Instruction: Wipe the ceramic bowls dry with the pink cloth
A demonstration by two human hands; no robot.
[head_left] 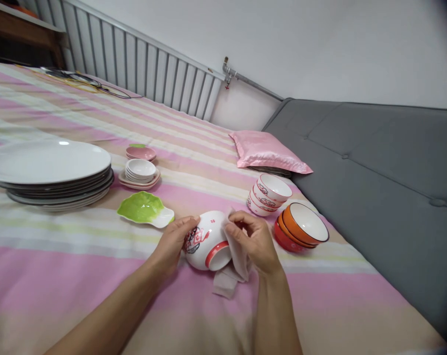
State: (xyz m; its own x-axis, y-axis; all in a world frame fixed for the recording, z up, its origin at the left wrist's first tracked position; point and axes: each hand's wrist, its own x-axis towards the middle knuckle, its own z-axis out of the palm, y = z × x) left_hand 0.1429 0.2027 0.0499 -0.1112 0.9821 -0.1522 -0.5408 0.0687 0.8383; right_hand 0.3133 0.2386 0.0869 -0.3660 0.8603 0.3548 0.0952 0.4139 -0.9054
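A white bowl [212, 227] with a red foot ring and a red-and-black printed pattern is tipped on its side, its base turned toward me. My left hand [173, 244] grips its left edge, thumb on the outside. In my right hand [255, 241] a pale cloth [238, 256] is pinched and pressed against the bowl's right side, its loose end hanging below. Just beyond my left hand lies a green leaf-shaped dish [142, 208] with a white end. Right of my right hand are a stack of matching white bowls [264, 195] and a stack of orange and red bowls [301, 229].
At left stands a tall stack of plates [49, 162]. Small white bowls [140, 170] and pink dishes [141, 153] sit behind the green dish. A pink pillow [268, 153] rests by the grey headboard [375, 177]. Cables [86, 84] lie near the radiator [142, 59] on the striped bedsheet [97, 276].
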